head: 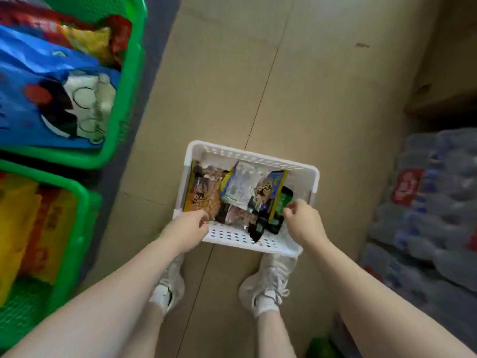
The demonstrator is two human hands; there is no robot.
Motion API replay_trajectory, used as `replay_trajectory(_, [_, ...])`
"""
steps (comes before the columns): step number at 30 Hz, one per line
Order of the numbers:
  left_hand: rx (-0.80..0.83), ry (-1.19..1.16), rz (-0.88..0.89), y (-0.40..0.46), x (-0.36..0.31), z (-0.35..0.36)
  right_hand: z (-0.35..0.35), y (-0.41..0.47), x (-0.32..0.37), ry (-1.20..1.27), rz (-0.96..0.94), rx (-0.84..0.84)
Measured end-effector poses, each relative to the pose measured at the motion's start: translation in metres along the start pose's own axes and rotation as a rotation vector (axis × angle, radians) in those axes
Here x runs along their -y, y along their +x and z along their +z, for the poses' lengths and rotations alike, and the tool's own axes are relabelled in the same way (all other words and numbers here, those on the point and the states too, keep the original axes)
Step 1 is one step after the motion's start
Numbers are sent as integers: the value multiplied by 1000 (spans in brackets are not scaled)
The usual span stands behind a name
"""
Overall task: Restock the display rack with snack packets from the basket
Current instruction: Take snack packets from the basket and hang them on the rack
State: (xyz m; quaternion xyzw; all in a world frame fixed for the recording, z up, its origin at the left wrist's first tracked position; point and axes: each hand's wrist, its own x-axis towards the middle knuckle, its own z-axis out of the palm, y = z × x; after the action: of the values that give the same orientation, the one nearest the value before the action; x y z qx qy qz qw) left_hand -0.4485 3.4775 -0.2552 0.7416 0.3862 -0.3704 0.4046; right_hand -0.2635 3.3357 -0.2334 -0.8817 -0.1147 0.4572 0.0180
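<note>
A white perforated plastic basket (260,155) is held above the floor in front of me, tilted toward me. Several snack packets lie in it: a yellow-brown nut packet (204,193), a silver-blue packet (238,186) and a green-black packet (280,205). My left hand (189,227) grips the basket's near left corner, fingers curled over the rim. My right hand (303,219) grips the near right rim, fingers curled beside the green-black packet. On the left stand the rack's green bins, an upper bin (129,104) and a lower bin (80,244).
The upper green bin holds a large blue bag (49,99) and red-yellow packets; the lower one holds yellow and orange packs (31,228). Shrink-wrapped water bottle packs (426,210) are stacked on the right. Flattened cardboard (296,81) covers the floor. My white shoes stand below the basket.
</note>
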Motion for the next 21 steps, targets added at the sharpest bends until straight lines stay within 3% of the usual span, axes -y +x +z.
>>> replay_trajectory(3, [-13, 57, -41, 47, 12, 36, 25, 55, -14, 26, 59, -11])
replay_trajectory(6, [-139, 78, -124, 79, 17, 59, 48, 98, -21, 63, 107, 61])
replay_trajectory(12, [-150, 57, -153, 109, 16, 84, 82, 131, -17, 386, 161, 81])
replay_trajectory(16, [-201, 223, -25, 113, 19, 70, 60, 121, -25, 244, 72, -109])
replay_trajectory(21, [-250, 596, 128, 136, 14, 38, 18, 101, -37, -26, -82, -193])
